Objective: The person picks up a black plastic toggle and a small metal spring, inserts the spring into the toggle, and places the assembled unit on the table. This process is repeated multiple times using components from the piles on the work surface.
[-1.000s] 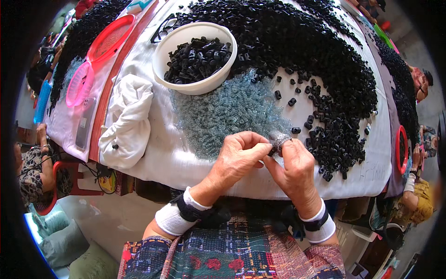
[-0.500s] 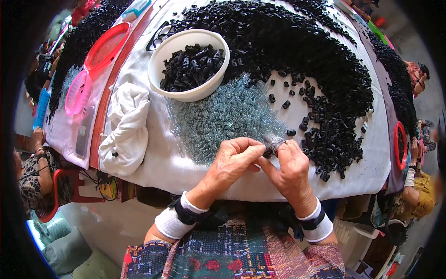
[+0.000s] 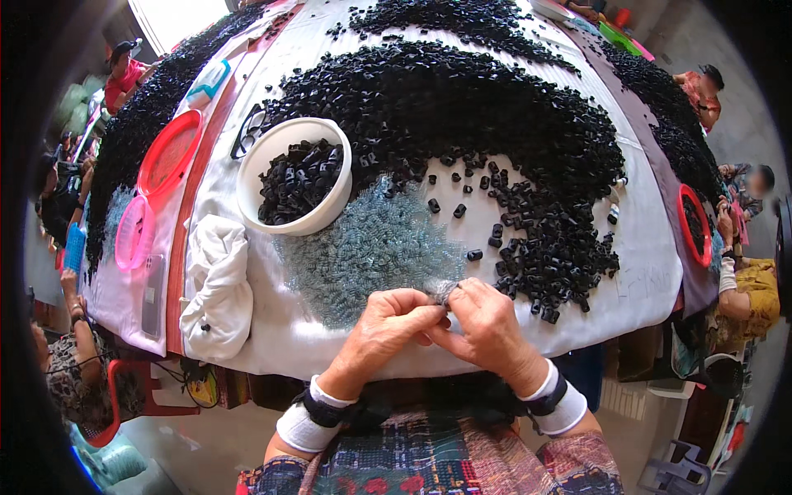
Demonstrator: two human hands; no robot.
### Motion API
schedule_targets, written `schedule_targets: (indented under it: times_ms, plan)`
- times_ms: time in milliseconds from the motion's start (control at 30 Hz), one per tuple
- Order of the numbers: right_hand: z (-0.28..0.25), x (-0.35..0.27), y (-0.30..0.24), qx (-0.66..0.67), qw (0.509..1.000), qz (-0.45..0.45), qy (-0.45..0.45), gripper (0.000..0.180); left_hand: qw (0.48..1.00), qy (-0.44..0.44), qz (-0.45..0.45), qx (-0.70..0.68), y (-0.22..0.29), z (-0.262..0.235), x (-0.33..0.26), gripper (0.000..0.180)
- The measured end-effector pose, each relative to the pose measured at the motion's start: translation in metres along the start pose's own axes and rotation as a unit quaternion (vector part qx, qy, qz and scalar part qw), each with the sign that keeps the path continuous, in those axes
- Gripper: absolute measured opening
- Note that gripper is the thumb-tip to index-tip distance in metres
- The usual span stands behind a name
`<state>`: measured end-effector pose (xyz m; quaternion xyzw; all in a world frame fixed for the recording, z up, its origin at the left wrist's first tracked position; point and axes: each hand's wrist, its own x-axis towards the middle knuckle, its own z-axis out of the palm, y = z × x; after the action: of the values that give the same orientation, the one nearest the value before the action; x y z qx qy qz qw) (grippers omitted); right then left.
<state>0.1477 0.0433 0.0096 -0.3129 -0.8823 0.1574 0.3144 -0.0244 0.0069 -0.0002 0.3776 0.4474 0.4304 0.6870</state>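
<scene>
My left hand (image 3: pixel 381 328) and my right hand (image 3: pixel 492 327) meet fingertip to fingertip just above the near side of the table. Both are closed in a pinch. A small silvery-grey bundle (image 3: pixel 441 289) shows at the right fingers; it may be springs or a finger wrapping, I cannot tell. What lies between the fingertips is hidden. Just beyond my hands spreads a pile of small clear-blue coil springs (image 3: pixel 371 247). To its right lie many small black plastic cord stoppers or similar parts (image 3: pixel 544 272), some loose on the white cloth.
A white bowl (image 3: pixel 337 202) of black parts stands beyond the springs, with glasses (image 3: pixel 247 132) beside it. A twisted white cloth (image 3: pixel 216 289) lies at left. A large black heap (image 3: pixel 462 99) fills the far side. Red (image 3: pixel 195 124) and pink baskets (image 3: pixel 124 247) sit on the neighbouring table; other people work around.
The view has tilted up and shifted, so the table appears lower and leftward. My hands stay together in a pinch; the dark piece glimpsed between them earlier is now hidden.
</scene>
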Motion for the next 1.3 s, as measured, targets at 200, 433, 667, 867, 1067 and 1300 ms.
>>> schedule_targets:
  times_ms: [200, 433, 667, 867, 1067, 1300]
  plan:
    - [-0.022, 0.000, 0.045, -0.053, 0.990, 0.099, 0.086, 0.027, 0.992, 0.094, 0.054, -0.072, 0.028, -0.018, 0.008, 0.028]
    - [-0.007, 0.006, 0.056, -0.189, 0.980, 0.050, 0.029, 0.026, 0.947, 0.194, 0.167, -0.193, 0.075, -0.068, 0.021, 0.030]
    - [0.003, 0.009, 0.062, -0.230, 0.971, 0.059, 0.006, 0.026, 0.934, 0.234, 0.195, -0.189, 0.085, -0.076, 0.025, 0.033]
    - [-0.012, 0.012, 0.033, -0.084, 0.994, 0.065, 0.041, 0.027, 0.987, 0.093, 0.118, -0.055, 0.056, -0.036, 0.017, 0.030]
    - [-0.004, 0.023, -0.008, 0.031, 0.998, 0.008, 0.061, 0.025, 0.996, -0.005, 0.050, -0.077, 0.017, -0.011, 0.017, 0.023]
    - [-0.020, 0.041, 0.019, -0.042, 0.998, -0.011, 0.041, 0.034, 0.996, 0.035, 0.032, -0.072, 0.017, -0.019, 0.011, 0.020]
